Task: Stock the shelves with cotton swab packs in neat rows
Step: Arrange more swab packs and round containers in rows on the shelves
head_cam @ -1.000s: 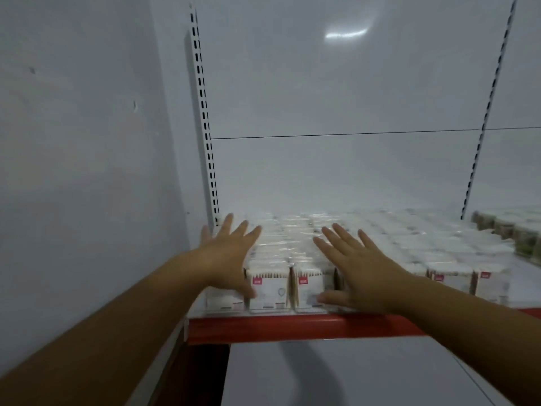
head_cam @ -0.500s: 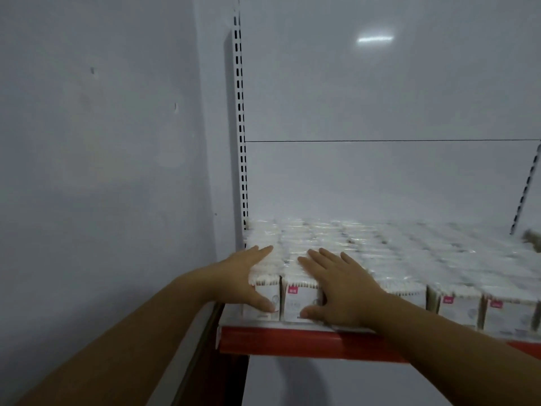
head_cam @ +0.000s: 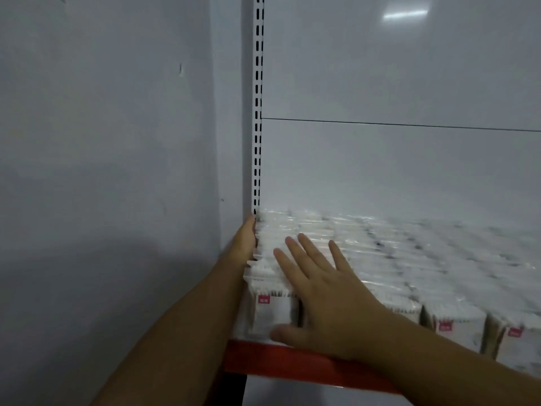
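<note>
Head view: looks down on the left end of a stocked shelf.
Wall [head_cam: 102, 171]: plain grey, far left; the left forearm runs along it.
Left hand [head_cam: 244, 244]: flat, with straight fingers, slipped between the wall and the end row and pressing on the row's side. Its fingertips come close to the foot of the slotted post [head_cam: 257, 112].
Front pack [head_cam: 272, 315]: stands upright at the shelf's front left corner.
Right hand [head_cam: 328, 291]: fingers spread, palm flat on the tops of the front-left packs, thumb low against a front face.
Cotton swab packs [head_cam: 409, 259]: stand in rows from the red shelf edge [head_cam: 292, 361] to the back panel and fill the shelf rightward.
Step in hand: probably squaring up the end row.
Doing it well: push sideways evenly with the whole left palm. The right hand should hold the tops down so the soft bags neither buckle nor ride up. Then bring the front faces flush with the edge.
Writing: each front pack has a small pink tag at its upper left, too blurred to read.
</note>
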A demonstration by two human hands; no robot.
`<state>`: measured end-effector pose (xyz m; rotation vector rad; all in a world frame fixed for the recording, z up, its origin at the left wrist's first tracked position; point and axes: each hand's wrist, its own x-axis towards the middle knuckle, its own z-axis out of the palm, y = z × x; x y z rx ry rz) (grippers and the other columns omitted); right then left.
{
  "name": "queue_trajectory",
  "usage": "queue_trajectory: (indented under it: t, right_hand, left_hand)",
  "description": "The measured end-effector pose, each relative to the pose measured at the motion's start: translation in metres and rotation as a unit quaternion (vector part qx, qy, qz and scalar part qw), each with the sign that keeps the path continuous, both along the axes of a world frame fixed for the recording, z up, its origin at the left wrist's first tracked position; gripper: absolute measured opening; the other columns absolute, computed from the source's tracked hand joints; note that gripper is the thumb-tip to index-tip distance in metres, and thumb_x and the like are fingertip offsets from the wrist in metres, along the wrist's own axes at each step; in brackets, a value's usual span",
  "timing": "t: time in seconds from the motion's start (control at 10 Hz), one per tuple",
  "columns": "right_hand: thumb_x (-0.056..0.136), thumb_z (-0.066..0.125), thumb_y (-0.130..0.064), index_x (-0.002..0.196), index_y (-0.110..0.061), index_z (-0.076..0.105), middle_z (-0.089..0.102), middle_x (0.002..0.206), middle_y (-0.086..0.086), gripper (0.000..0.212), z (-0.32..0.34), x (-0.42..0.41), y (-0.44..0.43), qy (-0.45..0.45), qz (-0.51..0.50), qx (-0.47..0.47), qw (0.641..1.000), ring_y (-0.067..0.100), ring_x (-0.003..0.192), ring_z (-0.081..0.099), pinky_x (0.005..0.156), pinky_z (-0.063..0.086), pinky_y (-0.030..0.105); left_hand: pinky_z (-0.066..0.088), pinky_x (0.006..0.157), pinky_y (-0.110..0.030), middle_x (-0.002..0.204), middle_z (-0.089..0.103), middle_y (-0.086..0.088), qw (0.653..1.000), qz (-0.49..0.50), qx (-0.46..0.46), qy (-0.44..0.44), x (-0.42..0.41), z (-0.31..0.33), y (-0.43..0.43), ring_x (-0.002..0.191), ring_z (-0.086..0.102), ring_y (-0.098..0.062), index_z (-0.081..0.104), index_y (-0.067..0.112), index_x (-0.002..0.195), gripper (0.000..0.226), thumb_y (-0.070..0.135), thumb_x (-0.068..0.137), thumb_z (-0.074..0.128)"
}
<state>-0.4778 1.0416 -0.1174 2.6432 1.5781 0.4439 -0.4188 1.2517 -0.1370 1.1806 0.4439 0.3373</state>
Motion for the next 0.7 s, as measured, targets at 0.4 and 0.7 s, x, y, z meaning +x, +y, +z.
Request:
queue_trajectory:
  t: [0.4,0.7]
  right_hand:
    - [0.088,0.042,-0.066,0.149,-0.030,-0.007,-0.008,0.160,0.004,0.086,-0.012,0.004,0.012,0.069,-0.007,0.008,0.998,0.021,0.146,-0.012,0.116,-0.009,0.048]
    - [0.090,0.050,-0.054,0.151,-0.025,-0.002,-0.005,0.160,0.009,0.086,-0.006,0.001,0.014,0.082,-0.004,0.012,0.997,0.024,0.146,-0.009,0.116,-0.008,0.053]
  left_hand:
    - [0.024,0.113,-0.055,0.130,0.039,-0.011,0.989,-0.094,0.081,0.080,0.037,-0.032,0.033,0.124,0.038,-0.036,0.043,0.022,0.131,0.057,0.063,0.091,0.037]
    - [0.028,0.114,-0.056,0.153,0.035,-0.012,0.982,-0.102,0.107,0.114,0.060,-0.044,0.047,0.139,0.035,-0.036,0.037,0.021,0.147,0.071,0.064,0.090,0.042]
